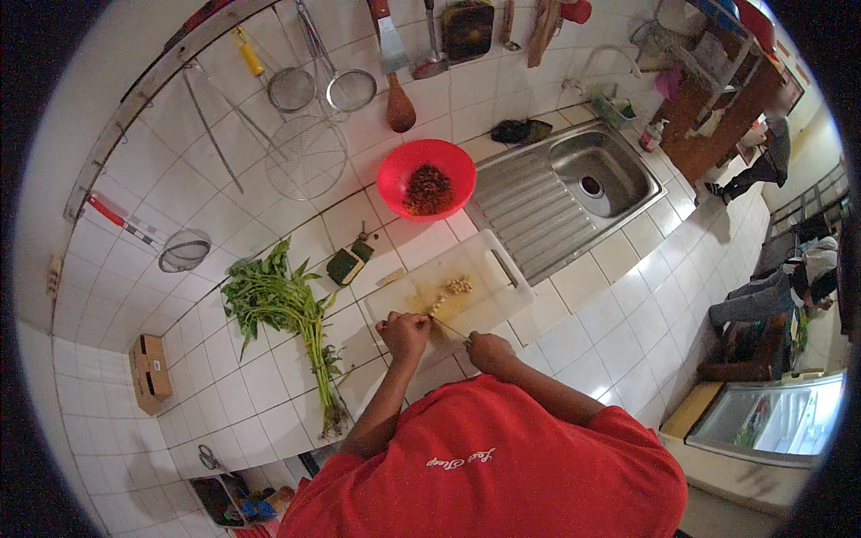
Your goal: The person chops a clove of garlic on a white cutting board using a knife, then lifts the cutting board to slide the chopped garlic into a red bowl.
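Note:
On a white plastic cutting board lie small pale chopped pieces, with more cut bits in a row beside my left hand. My right hand grips a knife whose thin blade points left across the board's near edge. At the blade's tip, the fingers of my left hand pinch something small that they mostly hide. A red bowl holding a dark reddish-brown crumbly food stands beyond the board. Left of the board rests a bunch of leafy greens with roots.
A dark green-and-white block sits by the board. The steel sink is at right. Strainers and utensils hang on the tiled wall. A cardboard box stands at far left. Two people are far right, near an open glass-lidded freezer.

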Tool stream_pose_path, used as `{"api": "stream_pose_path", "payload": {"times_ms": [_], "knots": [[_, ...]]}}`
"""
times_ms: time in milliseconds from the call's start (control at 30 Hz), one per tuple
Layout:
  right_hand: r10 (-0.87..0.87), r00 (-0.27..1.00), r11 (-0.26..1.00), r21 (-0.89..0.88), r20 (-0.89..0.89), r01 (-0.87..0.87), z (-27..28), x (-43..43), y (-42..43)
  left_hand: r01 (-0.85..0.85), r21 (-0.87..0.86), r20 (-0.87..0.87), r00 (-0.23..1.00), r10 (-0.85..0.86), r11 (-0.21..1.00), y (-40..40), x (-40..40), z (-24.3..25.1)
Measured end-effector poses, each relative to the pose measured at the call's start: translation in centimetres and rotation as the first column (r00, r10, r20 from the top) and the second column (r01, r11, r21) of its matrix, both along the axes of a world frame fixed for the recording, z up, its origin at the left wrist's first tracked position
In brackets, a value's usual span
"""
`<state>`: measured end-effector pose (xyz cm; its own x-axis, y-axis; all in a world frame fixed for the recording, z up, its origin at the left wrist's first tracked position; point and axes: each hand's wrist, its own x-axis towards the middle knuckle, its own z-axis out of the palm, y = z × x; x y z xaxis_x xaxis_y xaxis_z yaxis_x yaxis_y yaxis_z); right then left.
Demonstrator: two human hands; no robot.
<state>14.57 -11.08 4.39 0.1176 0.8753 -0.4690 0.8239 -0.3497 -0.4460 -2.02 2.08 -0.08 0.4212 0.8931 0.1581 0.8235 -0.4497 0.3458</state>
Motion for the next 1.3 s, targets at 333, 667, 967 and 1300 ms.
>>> {"api": "stream_pose_path", "payload": {"times_ms": [333,667,967,1300], "knots": [[-0.160,0.987,0.986,-0.058,-0.005,0.159,-1.2,1.4,-1.8,0.034,-0.016,0.067,0.997,-0.032,0.999,-0.1,-0.5,-0.8],[0.070,0.997,0.998,-0.003,0.032,-0.070,-1.8,0.2,-0.7,-0.162,-0.050,0.151,0.974,0.168,0.986,1.4,-3.0,1.2],[-0.146,0.988,0.986,0.093,0.041,0.142,-0.7,5.9,-0.3,-0.229,-0.085,0.043,0.971,0.233,0.970,0.3,-6.0,1.1],[-0.073,0.996,0.995,0.076,0.048,0.069,-1.9,4.7,0.5,-0.171,-0.099,-0.004,0.985,0.171,0.980,1.3,-5.6,2.0]]}}
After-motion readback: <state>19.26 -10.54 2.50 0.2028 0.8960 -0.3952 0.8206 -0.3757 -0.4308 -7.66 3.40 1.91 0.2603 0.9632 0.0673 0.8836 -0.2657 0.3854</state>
